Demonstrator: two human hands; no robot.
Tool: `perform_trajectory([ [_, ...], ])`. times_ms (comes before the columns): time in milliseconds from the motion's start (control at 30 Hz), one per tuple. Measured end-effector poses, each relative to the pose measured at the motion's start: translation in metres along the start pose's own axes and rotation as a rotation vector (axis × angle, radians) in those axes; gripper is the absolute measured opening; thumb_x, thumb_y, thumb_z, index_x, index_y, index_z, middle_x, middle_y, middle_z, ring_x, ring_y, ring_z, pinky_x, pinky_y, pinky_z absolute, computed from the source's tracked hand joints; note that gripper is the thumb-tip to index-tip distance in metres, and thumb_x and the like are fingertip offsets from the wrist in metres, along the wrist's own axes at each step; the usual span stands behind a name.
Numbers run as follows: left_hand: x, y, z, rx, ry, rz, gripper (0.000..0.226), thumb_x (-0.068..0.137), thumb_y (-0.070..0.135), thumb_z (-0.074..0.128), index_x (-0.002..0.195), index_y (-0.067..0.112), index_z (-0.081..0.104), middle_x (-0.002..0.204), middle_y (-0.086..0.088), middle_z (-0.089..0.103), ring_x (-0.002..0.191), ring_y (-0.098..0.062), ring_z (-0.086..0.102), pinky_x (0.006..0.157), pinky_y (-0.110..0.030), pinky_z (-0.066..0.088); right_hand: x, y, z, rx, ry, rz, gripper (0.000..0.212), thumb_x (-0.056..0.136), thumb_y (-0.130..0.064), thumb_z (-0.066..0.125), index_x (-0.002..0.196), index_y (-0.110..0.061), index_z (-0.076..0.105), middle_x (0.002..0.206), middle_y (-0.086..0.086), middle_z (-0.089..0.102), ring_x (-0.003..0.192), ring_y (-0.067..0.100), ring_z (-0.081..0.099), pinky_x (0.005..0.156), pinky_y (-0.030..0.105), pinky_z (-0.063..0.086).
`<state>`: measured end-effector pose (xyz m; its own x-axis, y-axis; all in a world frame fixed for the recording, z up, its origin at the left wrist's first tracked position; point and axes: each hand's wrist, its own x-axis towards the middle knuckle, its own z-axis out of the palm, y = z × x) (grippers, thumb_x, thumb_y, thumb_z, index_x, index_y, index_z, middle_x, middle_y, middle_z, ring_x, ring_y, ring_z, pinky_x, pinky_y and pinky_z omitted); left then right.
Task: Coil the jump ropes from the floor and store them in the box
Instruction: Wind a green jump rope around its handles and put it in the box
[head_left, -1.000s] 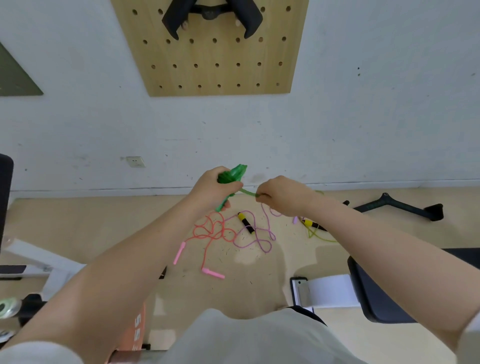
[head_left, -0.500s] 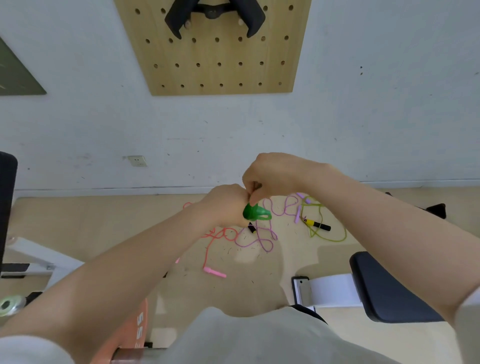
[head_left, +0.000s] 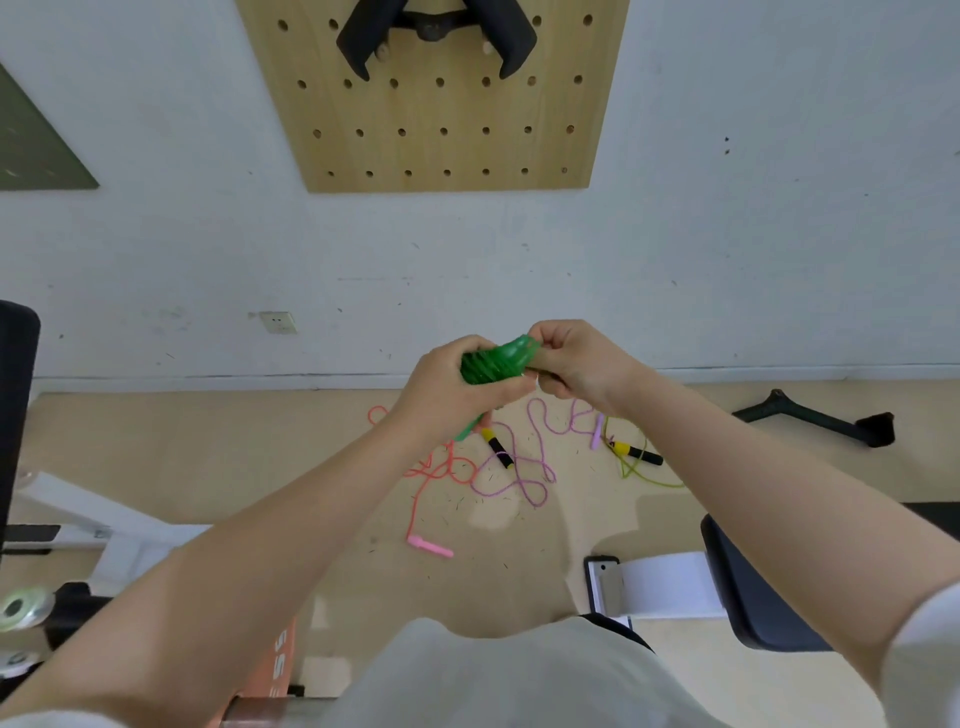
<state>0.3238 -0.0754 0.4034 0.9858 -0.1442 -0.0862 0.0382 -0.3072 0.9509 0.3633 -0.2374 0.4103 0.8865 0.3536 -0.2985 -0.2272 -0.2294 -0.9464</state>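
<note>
Head view: a person's left hand (head_left: 447, 387) grips a glossy green jump rope (head_left: 496, 364) wound into a tight ribbed bundle, its long axis running left to right. The right hand (head_left: 574, 364), touching the bundle's right end, pinches a loop. Thin pink (head_left: 423, 499), purple (head_left: 524, 467) and yellow-green (head_left: 644, 470) ropes lie tangled on the floor below. No box visible.

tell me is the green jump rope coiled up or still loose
Coiled. The green jump rope is a tight bundle of wraps gripped by the left hand, while the right hand pinches its end.
</note>
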Motion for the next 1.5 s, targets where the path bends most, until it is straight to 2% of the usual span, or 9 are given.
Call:
perform_trajectory([
  [167, 0.003, -0.005, 0.002, -0.091, 0.102, -0.063, 0.016, 0.085, 0.023, 0.066, 0.099, 0.017, 0.061, 0.077, -0.009, 0.066, 0.045, -0.018, 0.052, 0.045, -0.027, 0.043, -0.006, 0.006, 0.015, -0.119, 0.126, 0.025, 0.016, 0.087, -0.001, 0.057, 0.075, -0.009, 0.065, 0.056, 0.000, 0.058, 0.040, 0.000, 0.053, 0.047, 0.013, 0.044],
  [433, 0.009, -0.017, 0.000, 0.038, 0.134, -0.099, 0.011, 0.082, 0.019, 0.065, 0.088, 0.015, 0.057, 0.067, -0.004, 0.061, 0.041, -0.017, 0.055, 0.046, -0.026, 0.043, -0.023, 0.000, 0.034, -0.099, 0.304, -0.098, 0.016, 0.085, -0.005, 0.059, 0.076, -0.016, 0.065, 0.070, 0.004, 0.069, 0.072, 0.014, 0.070, 0.048, 0.006, 0.039],
  [600, 0.008, -0.013, -0.005, -0.027, 0.088, -0.137, 0.015, 0.082, 0.019, 0.066, 0.092, 0.010, 0.061, 0.067, -0.004, 0.060, 0.043, -0.017, 0.056, 0.046, -0.027, 0.045, -0.026, 0.003, 0.022, -0.093, 0.191, -0.104, 0.018, 0.078, -0.006, 0.069, 0.093, -0.016, 0.070, 0.090, 0.005, 0.073, 0.091, 0.015, 0.068, 0.086, 0.024, 0.052],
  [767, 0.006, -0.009, -0.007, -0.145, -0.073, -0.211, 0.007, 0.085, 0.015, 0.063, 0.080, 0.013, 0.059, 0.062, -0.006, 0.057, 0.039, -0.016, 0.051, 0.039, -0.023, 0.041, -0.030, -0.004, 0.014, 0.066, 0.097, -0.082, 0.013, 0.088, 0.002, 0.057, 0.095, 0.002, 0.068, 0.073, 0.003, 0.069, 0.061, 0.004, 0.068, 0.064, 0.012, 0.054],
  [900, 0.003, -0.007, -0.002, -0.246, -0.143, -0.231, 0.009, 0.088, 0.015, 0.059, 0.094, 0.008, 0.060, 0.078, -0.008, 0.069, 0.042, -0.017, 0.049, 0.039, -0.023, 0.040, -0.031, -0.006, 0.010, -0.353, 0.229, -0.240, 0.012, 0.087, -0.009, 0.061, 0.081, -0.005, 0.071, 0.059, -0.006, 0.058, 0.042, -0.002, 0.052, 0.047, 0.010, 0.039],
  [1067, 0.009, 0.000, 0.008, -0.232, -0.124, -0.231, 0.008, 0.088, 0.018, 0.061, 0.090, 0.011, 0.061, 0.068, 0.001, 0.069, 0.043, -0.017, 0.051, 0.041, -0.023, 0.041, -0.034, 0.000, 0.014, -0.352, 0.384, -0.315, 0.010, 0.086, -0.011, 0.063, 0.078, -0.007, 0.068, 0.061, -0.006, 0.060, 0.049, -0.001, 0.058, 0.053, 0.028, 0.051],
  [1167, 0.013, 0.005, 0.014, -0.204, -0.131, -0.231, 0.005, 0.087, 0.016, 0.062, 0.087, 0.011, 0.061, 0.068, -0.001, 0.069, 0.046, -0.021, 0.051, 0.043, -0.024, 0.042, -0.037, -0.002, 0.004, -0.192, 0.412, -0.225, 0.020, 0.081, -0.016, 0.070, 0.084, -0.017, 0.050, 0.063, 0.001, 0.063, 0.046, 0.003, 0.059, 0.051, 0.025, 0.049],
  [1333, 0.016, 0.015, 0.037, -0.180, -0.221, -0.237, 0.005, 0.088, 0.013, 0.060, 0.091, 0.009, 0.061, 0.078, -0.005, 0.071, 0.063, -0.026, 0.050, 0.043, -0.023, 0.043, -0.044, -0.006, -0.034, -0.468, 0.293, -0.256, 0.026, 0.078, -0.019, 0.072, 0.097, -0.022, 0.054, 0.078, -0.005, 0.053, 0.064, 0.015, 0.056, 0.057, 0.022, 0.046],
  [1500, 0.020, 0.026, 0.070, -0.238, -0.194, -0.226, 0.003, 0.088, 0.012, 0.059, 0.090, 0.010, 0.060, 0.079, -0.007, 0.071, 0.055, -0.024, 0.050, 0.042, -0.022, 0.043, -0.055, -0.004, -0.072, -0.215, 0.153, -0.186, 0.021, 0.080, -0.002, 0.068, 0.084, -0.020, 0.058, 0.068, -0.002, 0.055, 0.062, 0.020, 0.059, 0.060, 0.026, 0.053],
])
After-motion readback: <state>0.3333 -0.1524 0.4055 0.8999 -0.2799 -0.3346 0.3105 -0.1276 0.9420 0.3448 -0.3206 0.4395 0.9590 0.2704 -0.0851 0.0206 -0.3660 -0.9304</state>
